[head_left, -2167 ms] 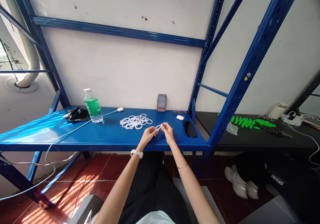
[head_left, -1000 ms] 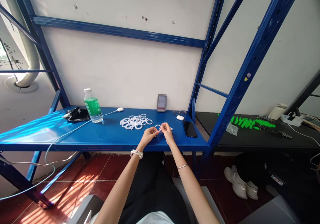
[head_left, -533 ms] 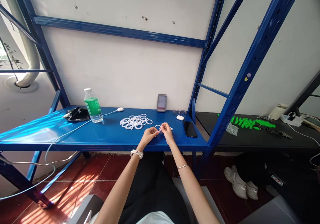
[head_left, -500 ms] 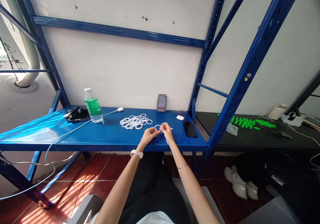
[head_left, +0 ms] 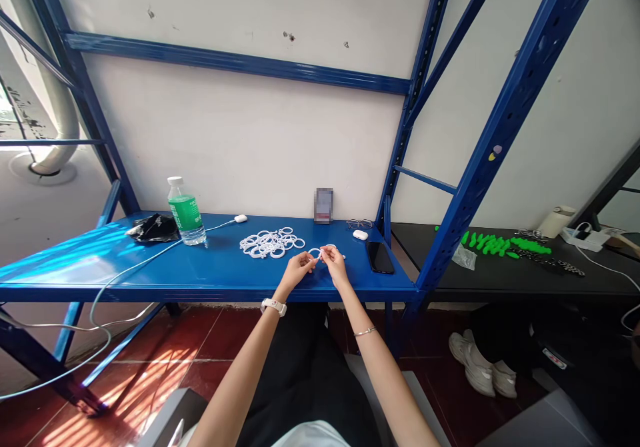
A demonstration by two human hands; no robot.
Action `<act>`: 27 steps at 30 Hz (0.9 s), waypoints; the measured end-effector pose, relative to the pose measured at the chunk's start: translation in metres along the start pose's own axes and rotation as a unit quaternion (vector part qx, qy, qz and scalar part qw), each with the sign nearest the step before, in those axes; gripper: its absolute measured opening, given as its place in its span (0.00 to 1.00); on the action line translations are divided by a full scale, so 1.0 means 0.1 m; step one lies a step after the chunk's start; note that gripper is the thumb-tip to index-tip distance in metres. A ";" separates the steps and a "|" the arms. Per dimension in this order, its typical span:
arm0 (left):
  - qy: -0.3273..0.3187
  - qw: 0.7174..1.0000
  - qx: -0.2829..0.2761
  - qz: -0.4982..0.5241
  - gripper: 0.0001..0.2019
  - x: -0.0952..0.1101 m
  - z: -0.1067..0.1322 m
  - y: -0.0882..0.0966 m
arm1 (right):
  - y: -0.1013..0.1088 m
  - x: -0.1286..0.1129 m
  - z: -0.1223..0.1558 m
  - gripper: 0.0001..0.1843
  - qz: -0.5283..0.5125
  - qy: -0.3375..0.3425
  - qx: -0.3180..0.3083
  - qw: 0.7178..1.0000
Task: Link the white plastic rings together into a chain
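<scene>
My left hand (head_left: 298, 267) and my right hand (head_left: 334, 263) meet over the blue shelf top (head_left: 150, 267), both pinching a small white ring (head_left: 315, 253) between their fingertips. The ring is held just above the surface. A pile of several more white rings (head_left: 271, 242) lies a little to the left and behind the hands. A white watch is on my left wrist and a thin bracelet on my right.
A green-labelled water bottle (head_left: 185, 211), a black bag (head_left: 153, 228) and a white cable (head_left: 130, 270) lie at the left. A black phone (head_left: 380, 257), an earbud case (head_left: 360, 234) and glasses (head_left: 359, 223) lie at the right. Green parts (head_left: 500, 244) cover the black bench beyond.
The hands have stayed almost in place, with only small finger movements on the ring, which sits slightly lower than 2.2 s ago.
</scene>
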State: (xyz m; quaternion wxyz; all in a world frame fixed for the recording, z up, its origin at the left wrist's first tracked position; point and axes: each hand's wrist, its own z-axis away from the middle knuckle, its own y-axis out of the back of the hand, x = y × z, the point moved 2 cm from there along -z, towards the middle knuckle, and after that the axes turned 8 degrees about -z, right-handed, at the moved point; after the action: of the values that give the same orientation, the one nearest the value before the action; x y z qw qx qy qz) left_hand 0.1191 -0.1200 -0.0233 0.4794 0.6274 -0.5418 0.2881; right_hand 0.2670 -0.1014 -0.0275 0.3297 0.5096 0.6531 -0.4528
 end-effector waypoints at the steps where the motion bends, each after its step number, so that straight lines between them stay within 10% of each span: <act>1: 0.000 1.000 0.001 0.002 0.20 0.00 0.00 0.00 | 0.00 0.00 0.00 0.22 -0.001 0.001 0.001 1.000; 27: 0.009 1.000 0.003 -0.016 0.20 -0.02 -0.01 0.01 | 0.05 0.09 -0.04 0.22 0.002 0.016 0.025 1.000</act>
State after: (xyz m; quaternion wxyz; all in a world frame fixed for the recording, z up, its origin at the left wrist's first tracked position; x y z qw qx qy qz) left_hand 0.1175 -0.1181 -0.0242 0.4867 0.6350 -0.5266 0.2874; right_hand 0.2695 -0.0941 -0.0358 0.3071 0.5263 0.6459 -0.4599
